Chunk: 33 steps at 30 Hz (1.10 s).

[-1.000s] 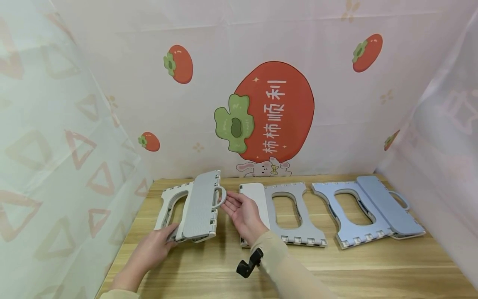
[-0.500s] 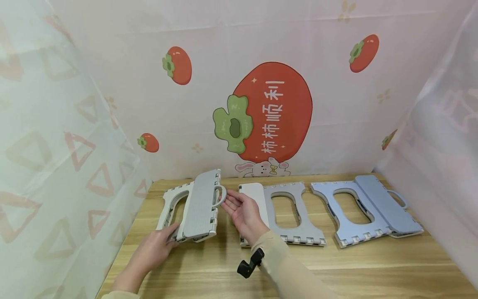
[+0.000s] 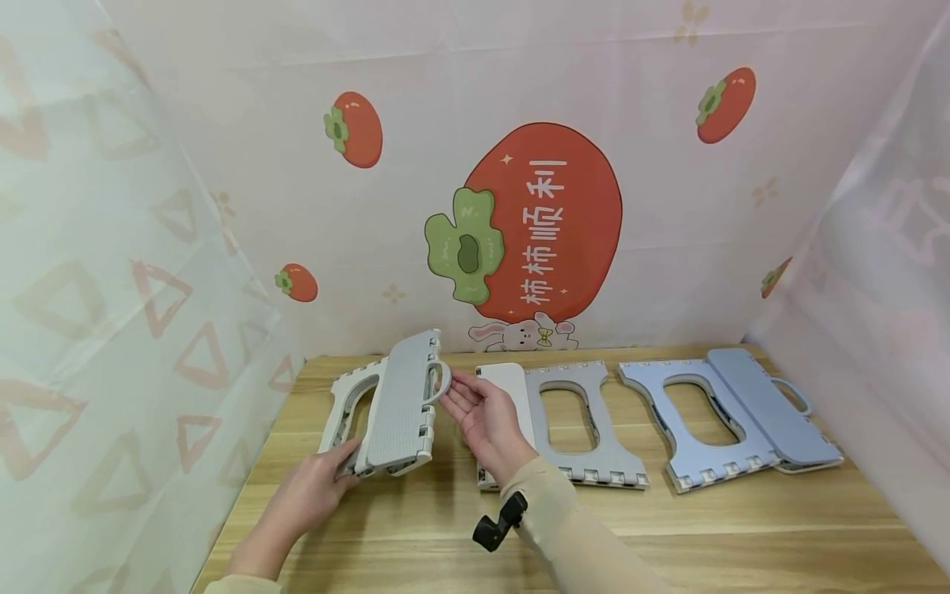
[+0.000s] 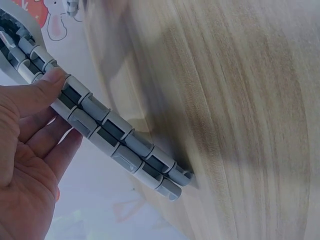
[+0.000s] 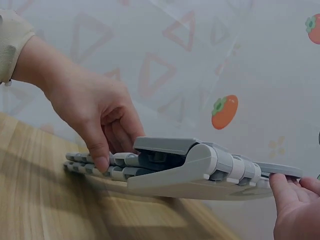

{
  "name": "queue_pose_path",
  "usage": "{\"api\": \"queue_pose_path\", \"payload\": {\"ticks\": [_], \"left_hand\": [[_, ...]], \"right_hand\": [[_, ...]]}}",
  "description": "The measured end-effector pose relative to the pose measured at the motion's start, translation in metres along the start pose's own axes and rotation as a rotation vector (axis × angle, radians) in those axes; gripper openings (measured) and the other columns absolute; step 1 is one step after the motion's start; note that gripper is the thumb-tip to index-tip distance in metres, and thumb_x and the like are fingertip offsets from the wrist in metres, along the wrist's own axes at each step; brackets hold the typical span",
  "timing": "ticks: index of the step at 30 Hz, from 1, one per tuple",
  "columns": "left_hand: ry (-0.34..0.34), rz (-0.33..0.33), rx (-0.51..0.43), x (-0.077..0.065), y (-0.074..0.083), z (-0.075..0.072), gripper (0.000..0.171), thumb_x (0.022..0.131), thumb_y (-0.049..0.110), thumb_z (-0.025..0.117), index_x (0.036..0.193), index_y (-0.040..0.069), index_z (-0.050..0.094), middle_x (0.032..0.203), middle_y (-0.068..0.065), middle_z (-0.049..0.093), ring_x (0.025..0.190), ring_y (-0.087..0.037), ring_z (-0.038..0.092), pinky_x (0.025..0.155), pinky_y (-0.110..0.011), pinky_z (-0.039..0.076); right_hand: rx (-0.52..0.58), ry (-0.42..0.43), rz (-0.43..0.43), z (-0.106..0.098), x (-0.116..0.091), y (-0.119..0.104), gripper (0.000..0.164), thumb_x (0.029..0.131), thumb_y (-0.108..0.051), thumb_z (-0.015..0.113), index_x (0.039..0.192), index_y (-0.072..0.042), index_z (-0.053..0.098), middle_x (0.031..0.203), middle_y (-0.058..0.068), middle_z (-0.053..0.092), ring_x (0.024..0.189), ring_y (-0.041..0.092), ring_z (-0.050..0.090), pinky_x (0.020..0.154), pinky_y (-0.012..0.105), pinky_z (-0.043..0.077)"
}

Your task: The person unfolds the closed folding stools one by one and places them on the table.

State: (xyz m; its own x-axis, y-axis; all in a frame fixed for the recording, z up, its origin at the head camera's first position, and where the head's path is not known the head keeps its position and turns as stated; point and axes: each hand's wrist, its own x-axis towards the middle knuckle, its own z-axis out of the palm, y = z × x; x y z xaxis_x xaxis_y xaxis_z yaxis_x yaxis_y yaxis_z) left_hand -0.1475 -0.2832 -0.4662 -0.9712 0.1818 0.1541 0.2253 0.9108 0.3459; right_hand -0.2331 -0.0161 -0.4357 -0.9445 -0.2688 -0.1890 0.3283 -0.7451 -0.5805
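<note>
On the left of the head view, both hands hold up a folded grey-and-white folding step stool (image 3: 404, 404), tilted, with its right side raised. My left hand (image 3: 315, 491) grips its near hinged edge, the thumb (image 4: 47, 85) on one face and the fingers behind. On the right side, my right hand (image 3: 490, 421) is palm up, its nearly straight fingers (image 5: 282, 192) touching the small loop handle (image 3: 439, 384) from below. Part of the stool's left end still sits close over the wooden table (image 3: 416, 544).
A folded white-and-grey step stool (image 3: 512, 396) lies just right of the held one, partly behind my right hand. Further right lies a folded blue step stool (image 3: 705, 421) with its handle to the right. A printed cloth wall (image 3: 638, 313) closes off the back.
The held stool has risen slightly at its handle side and shifted a little to the right. Both hands keep their hold and contact; the other stools stay put.
</note>
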Motion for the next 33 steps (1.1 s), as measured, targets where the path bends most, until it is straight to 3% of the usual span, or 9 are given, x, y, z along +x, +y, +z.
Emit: {"api": "queue_pose_path", "payload": {"ticks": [9, 17, 25, 33], "left_hand": [[0.002, -0.006, -0.022, 0.002, 0.006, -0.002, 0.056, 0.083, 0.009, 0.083, 0.135, 0.001, 0.064, 0.116, -0.024, 0.072, 0.104, -0.041, 0.071, 0.087, -0.056, 0.058], [0.032, 0.010, -0.039, 0.004, 0.007, -0.001, 0.053, 0.082, 0.008, 0.084, 0.132, 0.000, 0.065, 0.113, -0.024, 0.073, 0.102, -0.039, 0.072, 0.086, -0.054, 0.059], [0.039, 0.014, -0.066, 0.005, 0.008, 0.000, 0.053, 0.083, 0.007, 0.083, 0.132, -0.002, 0.065, 0.112, -0.025, 0.073, 0.101, -0.038, 0.072, 0.084, -0.053, 0.060], [0.053, 0.008, -0.076, 0.005, 0.012, 0.001, 0.054, 0.082, 0.008, 0.084, 0.132, -0.001, 0.065, 0.112, -0.025, 0.073, 0.100, -0.037, 0.073, 0.082, -0.053, 0.060]], "right_hand": [[0.027, -0.026, -0.014, 0.001, -0.002, -0.003, 0.041, 0.107, -0.009, 0.043, 0.141, 0.013, 0.049, 0.149, 0.032, 0.047, 0.140, 0.038, 0.048, 0.106, 0.038, 0.052], [0.042, -0.021, -0.019, 0.003, -0.001, -0.003, 0.040, 0.106, -0.010, 0.045, 0.140, 0.012, 0.049, 0.148, 0.030, 0.049, 0.132, 0.033, 0.057, 0.105, 0.037, 0.053], [0.067, -0.045, -0.023, 0.004, -0.003, -0.005, 0.043, 0.107, -0.010, 0.044, 0.144, 0.012, 0.045, 0.150, 0.030, 0.047, 0.142, 0.037, 0.045, 0.106, 0.038, 0.052], [0.082, -0.080, -0.034, 0.006, -0.004, -0.007, 0.044, 0.108, -0.010, 0.041, 0.145, 0.013, 0.043, 0.150, 0.029, 0.048, 0.142, 0.035, 0.046, 0.108, 0.038, 0.050]]}}
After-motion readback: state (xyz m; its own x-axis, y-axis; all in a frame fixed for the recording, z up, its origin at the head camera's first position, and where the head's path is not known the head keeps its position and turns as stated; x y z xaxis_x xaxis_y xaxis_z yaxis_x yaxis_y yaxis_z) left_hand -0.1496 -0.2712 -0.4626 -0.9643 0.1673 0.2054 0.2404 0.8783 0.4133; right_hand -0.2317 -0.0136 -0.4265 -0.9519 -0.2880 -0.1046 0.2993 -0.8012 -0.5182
